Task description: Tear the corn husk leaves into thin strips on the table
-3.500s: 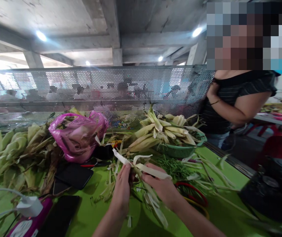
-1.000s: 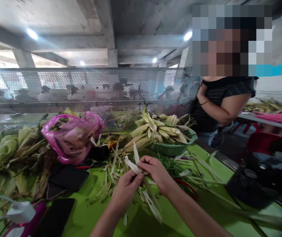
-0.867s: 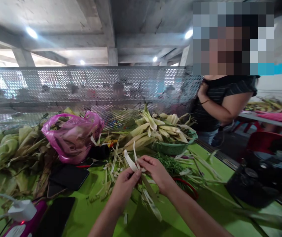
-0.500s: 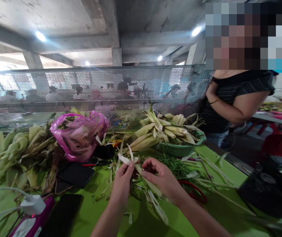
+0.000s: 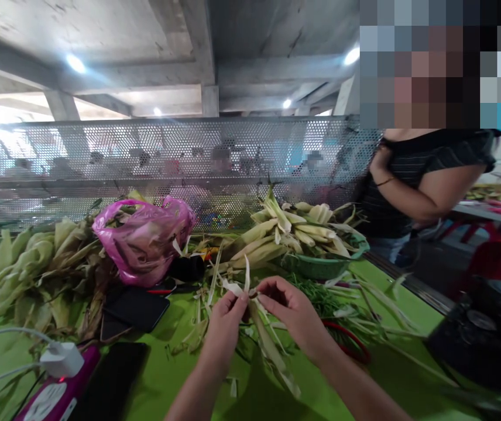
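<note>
Both hands meet over the green table, working on strips of pale corn husk [image 5: 268,345]. My left hand [image 5: 226,318] is closed, thumb against fingers, pinching the husk where thin white ends stick up above it. Beside it, my right hand [image 5: 288,310] is also closed, its thumb and fingertips pinching the husk close to the left fingertips. The long husk strips hang down between my wrists towards the front. Loose husk scraps [image 5: 195,333] lie left of my hands. What exactly sits between the fingertips is partly hidden.
Behind my hands stands a green basket [image 5: 321,263] heaped with corn husks. Left are a pink plastic bag [image 5: 149,240], a husk pile [image 5: 40,269], phones [image 5: 139,307] and a purple power strip [image 5: 61,386]. A person [image 5: 426,181] stands right; a black bag [image 5: 479,333] is near.
My hands have moved slightly right and closer together. The right fingertips now pinch the husk nearer the left thumb, and one white strip end points straighter up.
</note>
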Available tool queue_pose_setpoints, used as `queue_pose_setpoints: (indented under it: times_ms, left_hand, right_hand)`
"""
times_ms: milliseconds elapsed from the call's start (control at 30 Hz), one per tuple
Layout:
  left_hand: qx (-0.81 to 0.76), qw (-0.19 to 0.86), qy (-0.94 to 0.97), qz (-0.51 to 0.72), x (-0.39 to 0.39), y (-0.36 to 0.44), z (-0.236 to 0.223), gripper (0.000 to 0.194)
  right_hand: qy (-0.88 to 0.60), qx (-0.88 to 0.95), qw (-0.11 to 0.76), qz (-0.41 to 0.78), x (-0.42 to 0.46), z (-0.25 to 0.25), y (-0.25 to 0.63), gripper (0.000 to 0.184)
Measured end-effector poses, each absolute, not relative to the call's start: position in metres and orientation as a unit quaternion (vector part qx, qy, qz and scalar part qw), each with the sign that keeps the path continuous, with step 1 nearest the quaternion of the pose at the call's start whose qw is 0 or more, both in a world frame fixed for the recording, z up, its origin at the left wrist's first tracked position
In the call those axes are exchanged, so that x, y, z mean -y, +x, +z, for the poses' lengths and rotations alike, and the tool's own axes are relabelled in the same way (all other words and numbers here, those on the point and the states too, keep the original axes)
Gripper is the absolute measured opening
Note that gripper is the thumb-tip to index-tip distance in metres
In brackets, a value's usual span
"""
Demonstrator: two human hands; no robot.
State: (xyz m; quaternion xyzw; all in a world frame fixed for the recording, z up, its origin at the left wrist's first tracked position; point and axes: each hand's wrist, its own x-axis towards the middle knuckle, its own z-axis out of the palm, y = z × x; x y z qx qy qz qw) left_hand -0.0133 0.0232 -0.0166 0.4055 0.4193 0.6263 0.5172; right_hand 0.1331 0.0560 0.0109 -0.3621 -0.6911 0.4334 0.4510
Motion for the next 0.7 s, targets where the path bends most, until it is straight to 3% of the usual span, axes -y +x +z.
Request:
queue_pose_setpoints:
  times_ms: [200,367,467,700]
  left_hand:
    - [-0.412,0.514,0.45,0.603,-0.024,-0.011,-0.018,0.036]
    - [-0.434,0.407,0.544,0.592,-0.016,-0.006,-0.013,0.022]
    - [-0.434,0.356,0.578,0.592,-0.011,-0.002,-0.01,0.019]
    - [-0.452,0.354,0.579,0.579,-0.016,-0.003,-0.019,0.016]
  right_hand:
    - [-0.369,0.76,0.439,0.306,-0.054,0.017,0.138,0.013]
    - [-0.387,0.787,0.405,0.257,-0.042,0.026,0.134,0.017]
    - [-0.397,0.793,0.387,0.25,-0.037,0.027,0.13,0.011]
    - [-0.306,0.773,0.446,0.333,-0.032,0.03,0.127,0.012]
